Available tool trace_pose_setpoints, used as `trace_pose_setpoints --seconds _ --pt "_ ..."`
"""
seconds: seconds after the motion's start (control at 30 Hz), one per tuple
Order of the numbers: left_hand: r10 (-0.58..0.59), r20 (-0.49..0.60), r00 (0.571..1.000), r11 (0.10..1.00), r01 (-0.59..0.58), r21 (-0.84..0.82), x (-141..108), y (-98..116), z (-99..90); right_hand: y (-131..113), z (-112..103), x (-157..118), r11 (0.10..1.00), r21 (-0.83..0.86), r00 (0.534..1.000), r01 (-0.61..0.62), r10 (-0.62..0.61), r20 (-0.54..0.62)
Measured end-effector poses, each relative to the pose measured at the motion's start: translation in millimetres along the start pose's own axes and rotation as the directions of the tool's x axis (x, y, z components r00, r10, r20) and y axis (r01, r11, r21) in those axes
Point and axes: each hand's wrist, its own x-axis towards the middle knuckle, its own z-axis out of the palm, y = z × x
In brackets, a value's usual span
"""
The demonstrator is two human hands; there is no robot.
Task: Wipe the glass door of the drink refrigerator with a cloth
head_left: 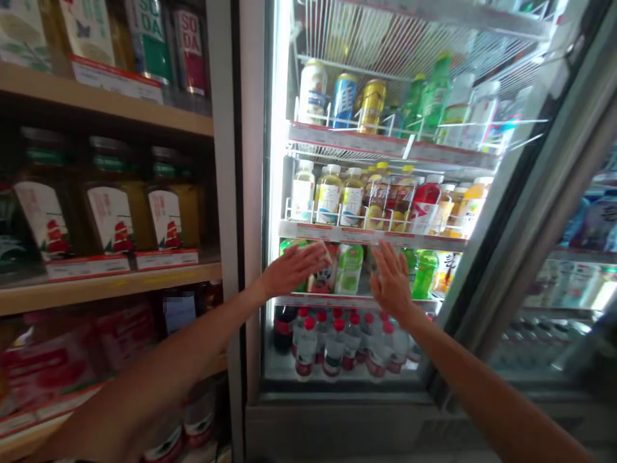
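Observation:
Both my arms reach toward a lit drinks fridge. My left hand (299,265) has its fingers stretched out and holds nothing that I can see. It hovers before a dark, red-labelled drink (322,278) and beside a green-labelled bottle (349,270). To the right, my right hand (391,283) is raised with its fingers extended and no object in it. Green bottles (425,273) stand just right of it. Part of that shelf row is hidden behind my hands. Whether either hand touches a bottle, I cannot tell.
Tea and juice bottles (352,196) line the shelf above, with cans (344,99) higher up. Red-capped water bottles (334,347) fill the fridge floor. At left, a wooden shelf (144,283) carries large bottles (113,199). The glass door frame (535,212) slants along the right.

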Motion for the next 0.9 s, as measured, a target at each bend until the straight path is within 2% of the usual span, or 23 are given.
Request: trace_pose_setpoints --seconds 0.07,0.1,0.13,0.2,0.27,0.3,0.33,0.4,0.47,0.5,0.57,0.63,0.67,0.7,0.77,0.83,0.87,0.9 --pt "-0.224 -0.067 0.972 0.974 0.225 0.001 7 -4 0.6 5 0 0 1.0 -0.012 1.0 -0.02 0.02 -0.018" --pt "-0.288 -0.089 0.954 0.958 0.288 -0.004 10 -2 1.2 7 0 -1 1.0 -0.017 1.0 -0.022 0.021 -0.022" --pt "-0.285 -0.088 0.955 0.959 0.285 -0.012 11 2 2.1 8 1 -2 1.0 -0.023 1.0 -0.022 0.021 -0.021" --pt "-0.106 -0.03 0.994 0.994 0.105 -0.036 9 15 4.3 10 1 -6 0.999 -0.038 1.0 -0.014 0.014 -0.007" --pt "0.11 0.035 0.993 0.992 -0.107 -0.065 7 25 6.3 12 0 -10 0.999 -0.051 1.0 -0.011 0.011 0.003" --pt "0.151 0.051 0.987 0.987 -0.147 -0.069 9 27 6.9 13 -1 -12 0.998 -0.056 1.0 -0.014 0.014 0.002" --pt "0.126 0.046 0.991 0.991 -0.123 -0.06 12 26 7.4 15 -2 -14 0.998 -0.061 1.0 -0.017 0.017 -0.003" --pt "-0.048 -0.013 0.999 0.999 0.048 -0.018 21 22 8.4 19 -6 -16 0.997 -0.065 1.0 -0.029 0.028 -0.014" --pt "-0.182 -0.072 0.981 0.983 0.183 0.005 28 24 10.5 24 -9 -18 0.997 -0.06 0.999 -0.038 0.037 -0.023" --pt "-0.168 -0.076 0.983 0.986 0.169 0.002 27 29 11.9 26 -10 -19 0.998 -0.054 0.999 -0.039 0.037 -0.026" --pt "0.013 -0.022 1.0 0.999 -0.014 -0.029 21 45 14.8 29 -12 -23 0.999 -0.041 0.999 -0.036 0.034 -0.035" --pt "0.19 0.055 0.98 0.98 -0.186 -0.074 14 59 16.7 30 -13 -27 0.999 -0.032 0.999 -0.032 0.031 -0.032" --pt "0.207 0.079 0.975 0.976 -0.201 -0.087 13 62 17.1 31 -13 -29 0.999 -0.029 0.999 -0.033 0.032 -0.03" --pt "0.169 0.096 0.981 0.983 -0.161 -0.088 15 62 17.4 31 -13 -30 0.999 -0.027 0.999 -0.038 0.037 -0.028" --pt "-0.012 0.098 0.995 0.998 0.019 -0.067 26 56 17.6 31 -12 -32 0.998 -0.023 0.998 -0.058 0.057 -0.027" --pt "-0.173 0.081 0.982 0.983 0.177 -0.049 39 50 18.0 29 -12 -33 0.996 -0.023 0.996 -0.083 0.082 -0.029" --pt "-0.19 0.08 0.978 0.98 0.195 -0.052 45 49 18.2 28 -11 -34 0.996 -0.024 0.996 -0.091 0.09 -0.025" --pt "-0.146 0.087 0.986 0.986 0.151 -0.066 48 49 18.3 27 -11 -34 0.995 -0.027 0.995 -0.095 0.094 -0.017"
